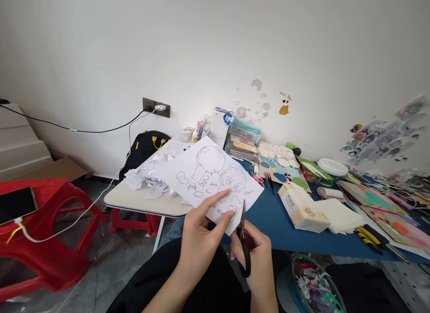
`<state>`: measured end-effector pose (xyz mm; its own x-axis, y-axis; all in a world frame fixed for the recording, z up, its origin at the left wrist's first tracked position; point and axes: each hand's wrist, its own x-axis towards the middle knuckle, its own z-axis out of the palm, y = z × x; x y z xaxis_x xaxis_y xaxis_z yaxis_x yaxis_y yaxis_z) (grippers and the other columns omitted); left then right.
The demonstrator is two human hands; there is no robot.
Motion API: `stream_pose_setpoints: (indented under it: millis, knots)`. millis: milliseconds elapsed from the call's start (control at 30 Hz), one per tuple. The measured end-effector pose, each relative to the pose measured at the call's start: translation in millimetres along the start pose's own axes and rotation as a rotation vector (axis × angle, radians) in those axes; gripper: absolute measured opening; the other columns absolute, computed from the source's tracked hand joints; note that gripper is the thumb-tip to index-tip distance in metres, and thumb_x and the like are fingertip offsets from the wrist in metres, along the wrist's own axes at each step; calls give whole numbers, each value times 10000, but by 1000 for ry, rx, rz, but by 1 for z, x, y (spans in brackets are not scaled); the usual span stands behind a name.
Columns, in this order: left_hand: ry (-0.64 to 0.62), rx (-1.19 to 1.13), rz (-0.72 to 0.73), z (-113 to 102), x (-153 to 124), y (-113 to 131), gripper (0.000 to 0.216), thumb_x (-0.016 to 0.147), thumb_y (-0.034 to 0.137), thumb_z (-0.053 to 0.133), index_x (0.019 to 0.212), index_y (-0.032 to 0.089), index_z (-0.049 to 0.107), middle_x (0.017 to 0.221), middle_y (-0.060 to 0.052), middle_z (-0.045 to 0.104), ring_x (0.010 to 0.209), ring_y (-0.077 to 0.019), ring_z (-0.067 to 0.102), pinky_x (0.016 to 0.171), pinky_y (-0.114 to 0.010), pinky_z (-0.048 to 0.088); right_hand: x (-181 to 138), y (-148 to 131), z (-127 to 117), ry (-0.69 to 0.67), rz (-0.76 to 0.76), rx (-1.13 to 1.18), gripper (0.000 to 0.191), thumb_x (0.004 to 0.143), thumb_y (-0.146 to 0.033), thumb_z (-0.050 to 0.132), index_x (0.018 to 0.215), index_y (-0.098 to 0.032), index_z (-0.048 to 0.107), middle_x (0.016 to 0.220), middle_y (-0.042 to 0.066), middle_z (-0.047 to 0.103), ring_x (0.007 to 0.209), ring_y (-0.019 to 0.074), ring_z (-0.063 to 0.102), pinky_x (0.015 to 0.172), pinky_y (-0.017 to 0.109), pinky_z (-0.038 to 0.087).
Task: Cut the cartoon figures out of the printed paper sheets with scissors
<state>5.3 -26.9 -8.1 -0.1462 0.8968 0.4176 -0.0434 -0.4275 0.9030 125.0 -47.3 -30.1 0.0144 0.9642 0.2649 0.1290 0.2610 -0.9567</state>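
A sheet of white paper [188,174] printed with line-drawn cartoon figures is held up over the front edge of the tables. My left hand [204,230] grips its lower edge, thumb and fingers pinching the sheet. In my right hand [253,248] is a pair of black-handled scissors [244,241], blades pointing up at the lower right part of the paper. The blades meet the sheet near its right corner; whether they are parted I cannot tell. Some of the right fingers are hidden behind the handles.
White paper scraps [152,178] lie on the white table [124,198] at left. On the blue table [268,214] are a tissue pack [302,210], tweezers [269,182] and a yellow-black tool [367,236]. A scrap-filled bin [314,281] stands below; red stools [43,232] are at left.
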Motion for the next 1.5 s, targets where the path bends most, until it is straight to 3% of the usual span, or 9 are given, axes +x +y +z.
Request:
stream_pose_setpoints:
  millis: [100,267,500,700,867,1133,1300,1500]
  knots:
    - [26,-20,-13,2,2,0,304,772,256,688,1076,254,669,1072,-20,710,979,-229,668,796,-292,574,0,0,-2,-34,-8,-9,143,810,-139,563,675,-173,530,551,-62,413,453,79,394,441,199,358]
    - [46,-12,-25,2,6,1,286,769,254,690,1055,251,675,1082,-12,707,1029,-226,646,833,-284,557,-1,5,-8,-53,17,34,41,805,-164,584,813,-168,624,594,-51,480,401,68,440,399,187,391]
    - [-142,60,-32,-11,12,3,287,780,228,684,1064,276,680,1121,12,697,1063,-206,624,885,-276,523,-1,9,-17,-120,-26,41,88,794,-155,616,849,-192,673,650,-40,529,396,57,450,411,186,422]
    - [-213,115,-13,-20,16,9,301,784,234,680,1082,280,678,1131,3,693,1080,-221,614,948,-327,491,-3,10,-19,-113,-19,13,127,762,-122,610,843,-179,690,635,-43,524,365,48,429,371,174,393]
    - [-322,144,-11,-27,22,13,303,783,239,675,1084,271,686,1117,-19,700,1032,-243,638,931,-364,501,-3,8,-27,-210,-2,-47,146,743,-96,614,847,-167,689,645,-37,539,369,53,461,390,184,394]
    - [-411,215,33,-32,32,24,287,777,228,664,1056,278,708,1095,-32,708,1023,-272,642,938,-395,493,-2,11,-28,-213,26,-69,99,758,-153,630,833,-152,696,581,-44,515,333,64,453,359,193,419]
    - [-361,185,4,-29,29,20,287,799,243,652,1082,277,684,1130,-27,690,1047,-252,628,901,-363,513,-3,10,-24,-159,33,-20,89,736,-141,640,798,-161,700,608,-40,527,344,60,469,367,188,413]
    - [-142,111,-15,-15,19,8,222,820,274,641,1035,254,690,1118,-21,692,1109,-229,597,961,-352,478,-3,9,-17,-108,58,-15,70,721,-149,645,776,-146,687,566,-50,517,319,56,446,366,192,398]
